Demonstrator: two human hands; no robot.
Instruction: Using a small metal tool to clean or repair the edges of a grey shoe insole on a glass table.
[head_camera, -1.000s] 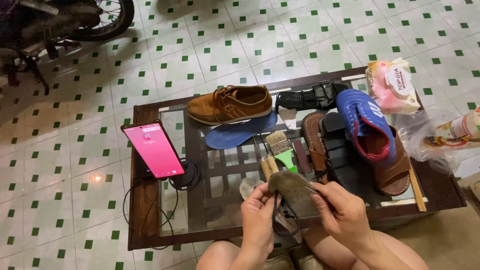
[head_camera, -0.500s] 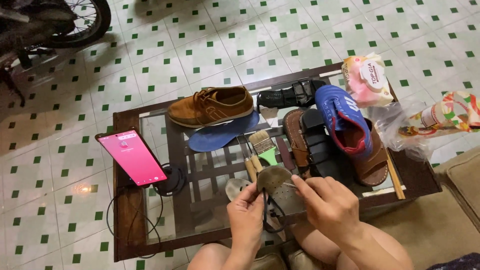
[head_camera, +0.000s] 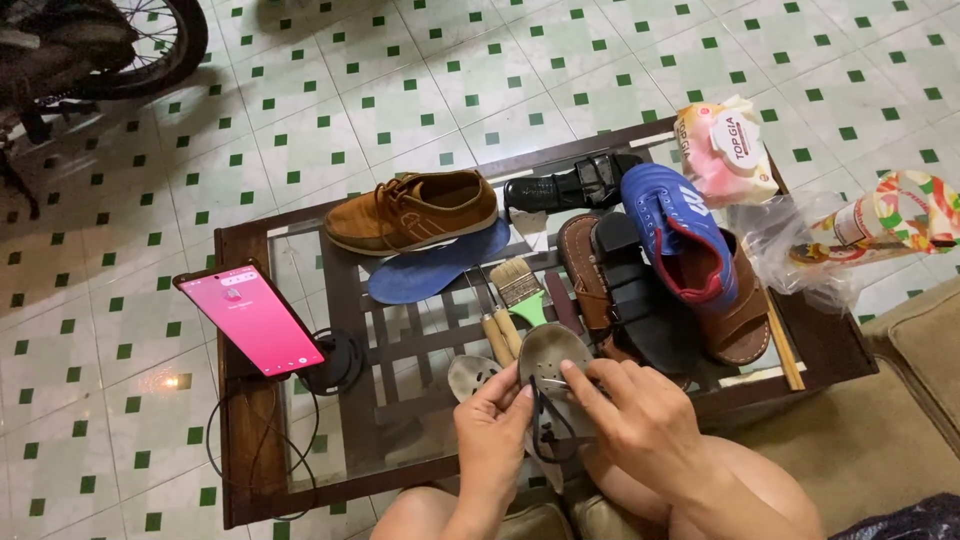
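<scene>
While we hold the grey shoe sole (head_camera: 550, 365) up between both hands just above the near edge of the counter (head_camera: 250, 440), it looks light and thin, likely flexible rather than stiff, so we judge it will bend if pinched only at one end. Our left hand (head_camera: 492, 432) closes on its lower left edge, thumb and fingers pinching it, with a dark cord (head_camera: 545, 430) looping down beside the palm. Our right hand (head_camera: 640, 415) closes over the right side, fingertips pressed to the sole's face around what looks like a thin metal tool, too small to tell. The firmer rim seems the best place for a hold, since the middle looks soft. Just beyond lie a second pale sole (head_camera: 472, 376), a paintbrush (head_camera: 520, 290) with a green ferrule and wooden handles. Farther out rest a blue insole (head_camera: 440, 268), a tan shoe (head_camera: 412, 210), brown sandals (head_camera: 650, 300), a blue sports shoe (head_camera: 675, 230) and a propped phone (head_camera: 250, 318).
</scene>
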